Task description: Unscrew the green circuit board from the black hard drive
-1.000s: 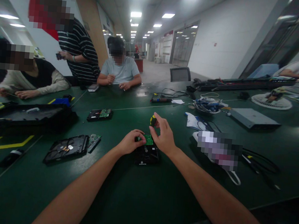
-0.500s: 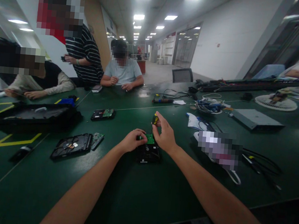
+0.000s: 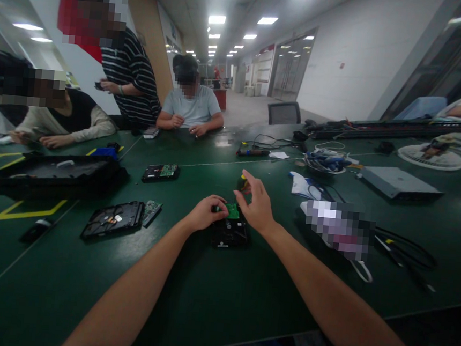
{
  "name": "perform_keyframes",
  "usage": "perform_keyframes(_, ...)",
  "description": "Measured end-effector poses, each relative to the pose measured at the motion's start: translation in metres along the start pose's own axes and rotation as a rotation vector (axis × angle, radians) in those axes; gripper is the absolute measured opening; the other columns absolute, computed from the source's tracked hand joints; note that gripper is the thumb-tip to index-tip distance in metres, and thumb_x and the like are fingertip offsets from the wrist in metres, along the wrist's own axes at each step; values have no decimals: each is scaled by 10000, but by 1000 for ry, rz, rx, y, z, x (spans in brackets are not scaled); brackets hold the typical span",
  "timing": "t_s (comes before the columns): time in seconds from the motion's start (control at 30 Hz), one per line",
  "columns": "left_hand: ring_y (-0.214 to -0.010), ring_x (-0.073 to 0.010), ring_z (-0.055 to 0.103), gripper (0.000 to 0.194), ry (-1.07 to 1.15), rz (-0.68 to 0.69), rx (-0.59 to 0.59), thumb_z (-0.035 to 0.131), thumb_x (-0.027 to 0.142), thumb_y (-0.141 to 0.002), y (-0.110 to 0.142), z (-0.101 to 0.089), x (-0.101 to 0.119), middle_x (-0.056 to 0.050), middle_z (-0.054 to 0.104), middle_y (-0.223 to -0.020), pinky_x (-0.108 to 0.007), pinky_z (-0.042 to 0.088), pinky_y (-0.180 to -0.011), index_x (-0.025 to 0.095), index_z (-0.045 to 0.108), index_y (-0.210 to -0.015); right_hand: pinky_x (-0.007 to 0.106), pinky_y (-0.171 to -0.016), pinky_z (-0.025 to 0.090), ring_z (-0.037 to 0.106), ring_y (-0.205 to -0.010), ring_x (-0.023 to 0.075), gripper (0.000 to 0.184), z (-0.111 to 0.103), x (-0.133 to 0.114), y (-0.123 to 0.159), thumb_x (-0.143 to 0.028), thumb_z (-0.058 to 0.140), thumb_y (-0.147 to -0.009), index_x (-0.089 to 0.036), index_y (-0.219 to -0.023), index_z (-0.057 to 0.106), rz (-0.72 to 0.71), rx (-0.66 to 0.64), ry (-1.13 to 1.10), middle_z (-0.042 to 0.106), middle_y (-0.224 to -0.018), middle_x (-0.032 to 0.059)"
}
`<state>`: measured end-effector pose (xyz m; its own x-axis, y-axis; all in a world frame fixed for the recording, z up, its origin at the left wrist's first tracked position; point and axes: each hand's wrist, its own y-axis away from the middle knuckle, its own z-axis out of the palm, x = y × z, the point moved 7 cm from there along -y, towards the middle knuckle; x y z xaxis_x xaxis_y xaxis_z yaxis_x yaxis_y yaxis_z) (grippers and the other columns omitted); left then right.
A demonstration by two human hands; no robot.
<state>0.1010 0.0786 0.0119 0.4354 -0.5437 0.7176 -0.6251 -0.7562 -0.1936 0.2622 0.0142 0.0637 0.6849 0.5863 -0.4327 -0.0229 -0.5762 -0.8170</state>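
A black hard drive [image 3: 230,235] lies flat on the green table in front of me, with a green circuit board [image 3: 233,211] on its upper face. My left hand [image 3: 206,215] is closed on the drive's far left edge, its fingertips by the board. Above the drive's far right side, my right hand [image 3: 259,206] has its fingers curled round a small screwdriver [image 3: 244,178] with a yellow and black handle. My fingers cover most of that handle, and I cannot make out where the tip rests.
To the left are an opened hard drive [image 3: 114,219], a loose circuit board [image 3: 152,213], another drive [image 3: 160,173] and a black casing [image 3: 53,173]. On the right lie a white pouch-like item [image 3: 305,214], cables [image 3: 405,245] and a grey metal box [image 3: 401,182]. Several people sit or stand around the table.
The right hand's fingers have shifted round the screwdriver, so less of its handle shows. My left hand stays on the hard drive. The whole view has moved slightly.
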Motion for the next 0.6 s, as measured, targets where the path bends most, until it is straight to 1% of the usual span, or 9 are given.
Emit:
perform_keyframes(0.07,-1065,-225,659,25,6,-1,8,772,207,-841,0,0,0,-90,669,-1236,-446,489,-1044,187,764,-854,443,-841,621,640,-882,226,587,-1,-1,0,-317,587,-978,-285,-1534,399,-5,8,12,617,-1144,103)
perform_keyframes(0.1,-1075,-228,657,27,10,1,8,773,207,-842,0,0,0,-95,667,-1236,-449,483,-1051,185,764,-855,443,-849,621,644,-895,228,591,-1,-1,1,-311,578,-981,-285,-1541,390,-7,9,7,619,-1155,106)
perform_keyframes(0.23,-1116,-246,646,38,16,12,1,764,212,-848,-1,2,0,-111,661,-1246,-467,461,-1078,176,762,-860,440,-917,614,675,-966,223,625,2,0,2,-253,500,-1005,-286,-1591,285,-3,-6,-34,621,-1283,125)
perform_keyframes(0.27,-1119,-248,645,38,18,12,-3,765,214,-847,-1,2,-1,-110,661,-1244,-468,458,-1083,177,762,-854,441,-913,615,677,-960,224,623,3,0,2,-255,505,-1004,-286,-1588,292,-3,-6,-28,628,-1275,121)
perform_keyframes(0.4,-1138,-254,648,27,30,20,10,773,204,-833,-1,2,-3,-105,668,-1225,-462,450,-1097,182,766,-847,452,-862,621,662,-918,238,598,2,1,2,-304,572,-984,-291,-1549,377,-10,9,26,650,-1135,95)
perform_keyframes(0.53,-1154,-261,645,30,24,29,8,771,210,-840,-1,2,-2,-107,669,-1218,-463,443,-1102,185,768,-857,457,-918,613,684,-980,239,599,2,3,2,-282,505,-1007,-281,-1577,321,-2,14,-2,639,-1266,123)
perform_keyframes(0.6,-1148,-260,646,29,26,29,6,766,210,-845,-1,2,-1,-108,668,-1219,-462,449,-1097,184,769,-858,450,-915,616,690,-970,234,591,1,3,2,-278,493,-1010,-276,-1576,321,0,24,-15,639,-1281,126)
